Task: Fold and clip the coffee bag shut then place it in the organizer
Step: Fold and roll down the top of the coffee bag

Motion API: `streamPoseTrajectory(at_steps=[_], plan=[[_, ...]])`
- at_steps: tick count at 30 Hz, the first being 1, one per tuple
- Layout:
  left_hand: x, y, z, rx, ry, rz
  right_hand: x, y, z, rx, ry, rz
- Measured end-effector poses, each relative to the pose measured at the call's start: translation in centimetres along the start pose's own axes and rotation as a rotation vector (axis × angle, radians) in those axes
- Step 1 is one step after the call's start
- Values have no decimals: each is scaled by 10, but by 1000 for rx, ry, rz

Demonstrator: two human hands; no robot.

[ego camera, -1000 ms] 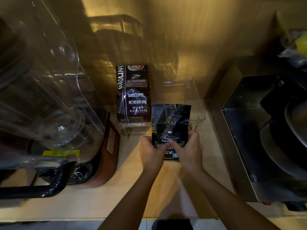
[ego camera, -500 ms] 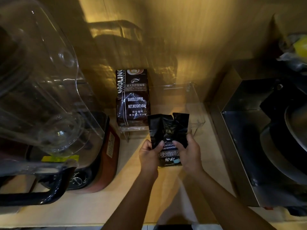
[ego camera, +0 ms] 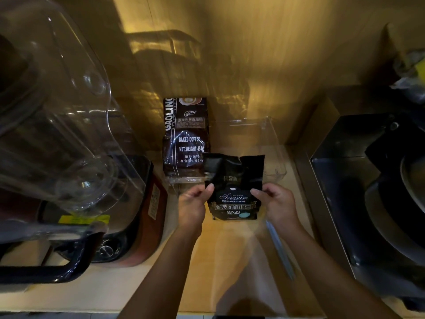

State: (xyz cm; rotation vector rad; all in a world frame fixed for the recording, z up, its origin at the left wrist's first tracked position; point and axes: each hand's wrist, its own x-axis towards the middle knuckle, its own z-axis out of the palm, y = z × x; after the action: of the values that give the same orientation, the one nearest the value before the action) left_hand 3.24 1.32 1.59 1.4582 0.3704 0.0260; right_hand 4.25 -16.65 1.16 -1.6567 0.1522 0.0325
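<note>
The left hand (ego camera: 192, 204) and right hand (ego camera: 277, 201) each pinched a side of the small black foil coffee bag (ego camera: 234, 187), its top crumpled and unfolded; the folding step looked barely begun. Next — by my guess — the top wanted flattening and rolling down; no clip showed.

bare forearms (ego camera: 158, 270), seemingly no sleeves, no rings

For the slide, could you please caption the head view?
Both hands, left hand and right hand, hold the black coffee bag upright, top unfolded, before the clear organizer.
</note>
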Motion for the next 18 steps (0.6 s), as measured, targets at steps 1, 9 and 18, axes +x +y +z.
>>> streamPoseTrajectory(at_steps=[1,9,18], plan=[[-1,0,1,78,-6,21,-1,2,2,-36,3,8],[4,5,0,326,-67,120,6,1,-13,-113,-50,24],[2,0,-17,267,-147,-35,4,-2,-21,74,-134,137]])
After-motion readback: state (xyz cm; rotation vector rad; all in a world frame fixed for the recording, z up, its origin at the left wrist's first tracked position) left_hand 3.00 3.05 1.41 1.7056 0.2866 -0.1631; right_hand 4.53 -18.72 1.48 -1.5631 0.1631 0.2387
